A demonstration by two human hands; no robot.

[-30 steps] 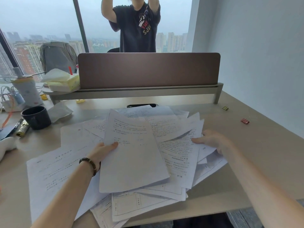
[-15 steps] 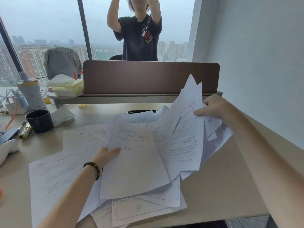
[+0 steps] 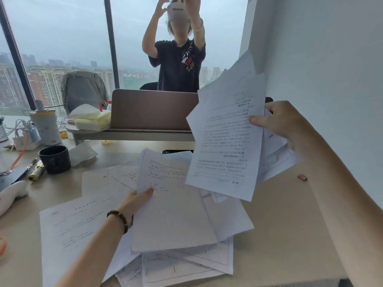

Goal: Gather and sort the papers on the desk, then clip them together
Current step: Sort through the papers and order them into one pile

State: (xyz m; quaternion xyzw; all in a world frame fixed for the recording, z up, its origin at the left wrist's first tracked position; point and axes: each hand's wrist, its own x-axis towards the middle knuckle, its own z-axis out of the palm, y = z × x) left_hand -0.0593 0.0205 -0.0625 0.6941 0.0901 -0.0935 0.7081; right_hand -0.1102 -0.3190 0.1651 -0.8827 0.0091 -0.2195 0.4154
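Observation:
Printed white papers lie scattered over the beige desk (image 3: 279,235). My right hand (image 3: 277,119) pinches a bunch of sheets (image 3: 226,141) by their right edge and holds them lifted above the desk, hanging tilted. My left hand (image 3: 135,201) grips the left edge of one sheet (image 3: 172,214) on top of the pile, thumb on its face. More loose sheets (image 3: 78,224) spread to the left and below. A small red binder clip (image 3: 302,177) lies on the desk at the right.
A brown divider panel (image 3: 153,108) stands at the desk's back, with a person in a dark T-shirt (image 3: 178,65) behind it. At the left are a black cup (image 3: 55,159), a tissue box (image 3: 93,121), a bottle in a sleeve (image 3: 46,126) and cables.
My right hand has lifted its bunch of sheets up off the pile and to the right. My left hand stays on the top sheet. The view has tilted upward.

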